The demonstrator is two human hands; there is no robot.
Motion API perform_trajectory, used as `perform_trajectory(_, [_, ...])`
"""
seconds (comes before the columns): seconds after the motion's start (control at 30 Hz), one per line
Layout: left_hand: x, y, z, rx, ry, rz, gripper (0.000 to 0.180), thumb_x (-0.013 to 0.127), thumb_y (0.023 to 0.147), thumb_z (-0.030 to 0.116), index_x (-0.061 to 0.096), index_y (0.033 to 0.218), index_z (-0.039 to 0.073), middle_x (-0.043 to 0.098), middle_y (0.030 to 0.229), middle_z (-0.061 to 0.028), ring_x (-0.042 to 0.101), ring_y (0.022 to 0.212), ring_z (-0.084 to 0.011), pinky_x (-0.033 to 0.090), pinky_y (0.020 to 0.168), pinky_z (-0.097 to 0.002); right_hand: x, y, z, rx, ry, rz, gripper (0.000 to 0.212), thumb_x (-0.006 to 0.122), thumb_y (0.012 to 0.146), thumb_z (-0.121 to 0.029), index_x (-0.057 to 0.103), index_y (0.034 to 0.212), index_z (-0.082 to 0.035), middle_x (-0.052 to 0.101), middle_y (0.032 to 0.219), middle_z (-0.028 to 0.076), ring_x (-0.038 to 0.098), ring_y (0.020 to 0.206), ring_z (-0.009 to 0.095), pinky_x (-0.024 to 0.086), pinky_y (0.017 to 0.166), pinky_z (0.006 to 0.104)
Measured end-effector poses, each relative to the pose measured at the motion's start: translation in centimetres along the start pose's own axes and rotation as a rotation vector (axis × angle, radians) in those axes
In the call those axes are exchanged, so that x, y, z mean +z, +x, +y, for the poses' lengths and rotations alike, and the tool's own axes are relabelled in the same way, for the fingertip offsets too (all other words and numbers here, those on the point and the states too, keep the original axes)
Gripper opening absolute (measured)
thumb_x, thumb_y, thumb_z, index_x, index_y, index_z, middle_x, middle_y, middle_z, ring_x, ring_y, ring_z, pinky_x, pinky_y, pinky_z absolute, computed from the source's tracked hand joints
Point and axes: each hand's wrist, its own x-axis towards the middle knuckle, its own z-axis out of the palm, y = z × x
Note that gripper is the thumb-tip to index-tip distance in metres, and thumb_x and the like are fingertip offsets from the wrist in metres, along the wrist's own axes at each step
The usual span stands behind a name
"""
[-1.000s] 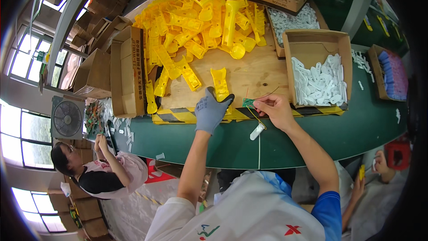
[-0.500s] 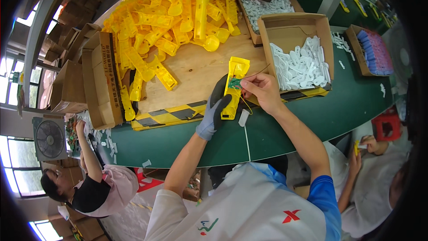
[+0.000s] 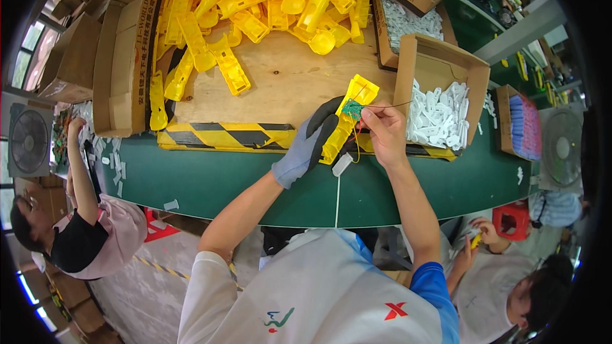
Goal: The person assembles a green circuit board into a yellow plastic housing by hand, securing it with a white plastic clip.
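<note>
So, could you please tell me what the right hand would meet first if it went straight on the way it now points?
Past the green circuit board it holds, the right hand would likely meet the yellow casing in the gloved left hand first, though depth there is unclear.

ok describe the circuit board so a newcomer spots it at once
Find the wooden board with yellow-and-black striped edging. Over its front edge, the gloved left hand holds a yellow plastic shell. The circuit board is pinched by the bare right hand over that shell, its green standing out from the yellow.
</note>
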Motion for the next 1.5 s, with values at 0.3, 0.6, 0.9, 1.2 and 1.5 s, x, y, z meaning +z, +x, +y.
perform_trajectory(0.3, [-0.1,-0.1,0.1,-0.032,-0.044,0.012,0.047,0.049,0.102,0.027,0.043,0.142,0.002,0.058,0.123,-0.008,0.057,0.106,-0.013,0.047,0.092,-0.0276,-0.4,0.0,0.0,-0.035,0.0,-0.076,0.003,0.064,0.092,-0.003,0.062,0.094,-0.002,0.065,0.089,0.005,0.061,0.078,0.011,0.051,0.073,0.025])
perform_trajectory(0.6, [-0.1,-0.1,0.1,-0.073,-0.115,0.032,0.046,0.05,0.102,0.025,0.045,0.14,0.001,0.058,0.125,-0.009,0.057,0.108,-0.0139,0.047,0.093,-0.0279,-0.1,0.0,-0.5,-0.048,-0.085,-0.04,0.005,0.066,0.092,-0.004,0.062,0.091,-0.001,0.067,0.089,0.006,0.063,0.078,0.01,0.055,0.073,0.0258])
perform_trajectory(0.9, [-0.1,-0.6,1.4,-0.108,-0.143,-0.068,0.036,0.055,0.099,0.021,0.048,0.129,0.002,0.059,0.117,-0.0082,0.056,0.104,-0.013,0.047,0.091,-0.0268,0.4,-0.8,-1.0,-0.058,-0.122,-0.065,0.005,0.064,0.091,0.0,0.06,0.09,-0.001,0.063,0.088,0.003,0.06,0.079,0.008,0.051,0.074,0.0235])
perform_trajectory(1.2, [1.1,-0.3,0.2,-0.052,-0.029,0.166,0.015,0.056,0.098,0.014,0.051,0.108,0.005,0.059,0.094,-0.0059,0.058,0.08,-0.0099,0.049,0.069,-0.0254,1.7,-1.2,-0.5,0.065,-0.173,0.068,0.008,0.068,0.09,-0.005,0.067,0.095,0.001,0.067,0.085,0.005,0.061,0.075,0.009,0.05,0.071,0.0229])
perform_trajectory(1.5, [1.4,-0.5,-0.5,-0.001,-0.004,0.297,0.018,0.055,0.101,0.022,0.051,0.105,0.005,0.06,0.087,-0.0049,0.058,0.075,-0.0081,0.049,0.064,-0.0251,2.4,-1.7,0.2,0.006,-0.316,0.022,0.013,0.064,0.095,-0.011,0.064,0.093,0.002,0.064,0.081,0.0,0.056,0.073,0.003,0.046,0.067,0.0192])
